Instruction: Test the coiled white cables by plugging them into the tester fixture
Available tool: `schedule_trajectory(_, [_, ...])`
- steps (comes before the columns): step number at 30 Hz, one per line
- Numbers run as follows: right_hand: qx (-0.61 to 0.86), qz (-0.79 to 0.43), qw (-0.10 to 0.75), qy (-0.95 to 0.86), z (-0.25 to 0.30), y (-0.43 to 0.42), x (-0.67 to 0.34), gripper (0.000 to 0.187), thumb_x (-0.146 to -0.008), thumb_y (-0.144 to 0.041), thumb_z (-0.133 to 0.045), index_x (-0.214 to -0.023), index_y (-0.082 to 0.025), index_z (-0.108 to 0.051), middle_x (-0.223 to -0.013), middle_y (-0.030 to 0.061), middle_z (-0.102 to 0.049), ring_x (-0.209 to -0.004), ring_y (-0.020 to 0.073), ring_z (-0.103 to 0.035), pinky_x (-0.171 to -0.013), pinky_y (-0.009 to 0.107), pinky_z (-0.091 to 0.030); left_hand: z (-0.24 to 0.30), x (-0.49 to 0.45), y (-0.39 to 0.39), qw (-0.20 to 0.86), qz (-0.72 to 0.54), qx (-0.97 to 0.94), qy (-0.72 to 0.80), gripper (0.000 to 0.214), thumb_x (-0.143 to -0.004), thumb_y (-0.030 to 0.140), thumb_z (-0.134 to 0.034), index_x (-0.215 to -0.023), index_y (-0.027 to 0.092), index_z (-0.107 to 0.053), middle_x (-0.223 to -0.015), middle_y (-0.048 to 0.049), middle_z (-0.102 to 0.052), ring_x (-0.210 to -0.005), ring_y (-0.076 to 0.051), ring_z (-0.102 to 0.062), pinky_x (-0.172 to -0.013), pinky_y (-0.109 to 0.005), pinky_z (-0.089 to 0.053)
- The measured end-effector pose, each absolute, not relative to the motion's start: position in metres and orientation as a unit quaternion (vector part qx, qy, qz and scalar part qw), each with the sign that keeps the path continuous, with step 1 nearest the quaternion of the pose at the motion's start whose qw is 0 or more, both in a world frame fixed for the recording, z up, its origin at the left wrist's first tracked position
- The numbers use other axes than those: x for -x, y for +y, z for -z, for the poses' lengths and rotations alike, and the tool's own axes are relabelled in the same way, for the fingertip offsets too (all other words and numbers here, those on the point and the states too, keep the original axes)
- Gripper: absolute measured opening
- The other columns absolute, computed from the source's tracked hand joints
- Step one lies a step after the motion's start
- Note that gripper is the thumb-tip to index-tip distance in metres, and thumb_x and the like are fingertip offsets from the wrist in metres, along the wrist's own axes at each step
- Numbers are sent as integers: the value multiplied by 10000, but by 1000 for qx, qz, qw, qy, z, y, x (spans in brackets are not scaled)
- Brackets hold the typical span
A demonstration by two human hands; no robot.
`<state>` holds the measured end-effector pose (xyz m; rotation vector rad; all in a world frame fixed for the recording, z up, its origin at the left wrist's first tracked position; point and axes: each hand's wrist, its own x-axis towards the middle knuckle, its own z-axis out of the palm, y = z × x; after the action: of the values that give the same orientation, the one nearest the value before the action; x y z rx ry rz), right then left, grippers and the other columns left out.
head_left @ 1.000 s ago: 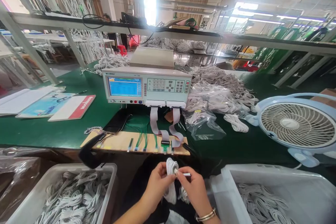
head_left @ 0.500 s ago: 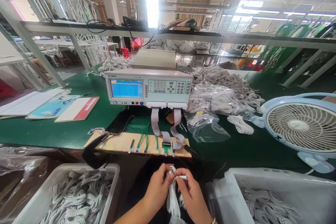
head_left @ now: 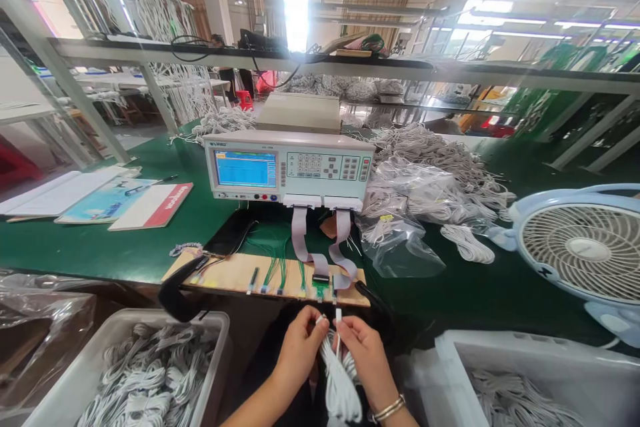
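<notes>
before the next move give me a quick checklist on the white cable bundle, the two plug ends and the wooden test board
1. Left hand pinches one plug end of the coiled white cable bundle: ok.
2. Right hand holds the other plug end upright, tip pointing at the wooden test board: ok.
3. Both plug ends free of the coil: ok.
4. Green connector at the board's near edge unblocked: ok.
5. Grey ribbon cables run from the beige tester with the blue screen to the board: ok.
6. Screen reading: cannot tell, too small.
</notes>
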<state>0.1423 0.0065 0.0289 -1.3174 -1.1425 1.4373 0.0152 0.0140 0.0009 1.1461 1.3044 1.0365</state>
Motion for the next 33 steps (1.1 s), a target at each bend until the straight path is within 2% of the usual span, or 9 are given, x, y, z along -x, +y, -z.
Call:
schedule_trajectory(7, [517,-605,401,-453,-29,23,-149,294,-717,-393,-538,-797,-120,-611,-466,-30,-552,-399,79,-419,-428,210,-298,-13,2,26,646,-391,-423,501,272,-610,399,-604,-649,140,-531,-484,38,-478,-434,-76,-410,-444,-192,-355])
schedule_trajectory(11, [503,-661,431,-352,-27,24,-139,303,-677,-397,-585,-802,-122,-606,-451,-30,-549,-378,78,-410,-403,200,-282,-17,11,30,703,-383,-358,481,290,-600,382,-625,-687,114,-559,-532,20,-522,-471,-72,-464,-498,-202,-401])
schedule_trajectory(14, [518,-650,453,-323,-27,24,-132,360,-649,-448,-589,-797,-120,-601,-474,-15,-564,-389,93,-433,-403,209,-308,-20,15,32,706,-381,-325,500,320,-567,392,-654,-663,105,-551,-539,8,-543,-471,-71,-485,-496,-199,-407])
schedule_trajectory(17, [541,-588,425,-425,-31,20,-135,365,-704,-464,-517,-826,-129,-593,-552,8,-601,-425,104,-460,-421,215,-338,-22,14,33,697,-382,-326,513,339,-539,408,-670,-624,110,-531,-503,5,-547,-452,-80,-491,-471,-202,-406])
schedule_trajectory(20, [557,-459,345,-600,-38,12,-145,304,-768,-424,-446,-830,-166,-596,-610,16,-627,-507,134,-518,-487,227,-377,-22,6,31,678,-397,-335,520,342,-527,411,-676,-591,119,-511,-480,0,-551,-435,-91,-492,-456,-216,-411])
schedule_trajectory(23, [572,-371,298,-668,-44,4,-152,262,-774,-396,-452,-904,-207,-576,-706,41,-668,-626,185,-585,-554,249,-413,-22,-5,29,682,-421,-302,516,315,-545,382,-673,-577,120,-501,-500,-11,-561,-430,-83,-488,-444,-202,-398])
schedule_trajectory(27, [565,-408,325,-640,-49,-1,-153,244,-773,-376,-463,-922,-211,-566,-779,62,-685,-719,202,-617,-629,258,-454,-19,-15,28,726,-451,-207,477,284,-560,337,-672,-562,117,-493,-489,0,-546,-390,-46,-444,-430,-171,-357])
schedule_trajectory(33, [559,-453,343,-604,-47,0,-151,265,-777,-372,-464,-932,-183,-565,-648,29,-665,-592,168,-596,-643,264,-462,-16,-16,28,730,-489,-159,451,266,-572,303,-666,-547,124,-470,-471,12,-529,-362,-30,-404,-403,-155,-310])
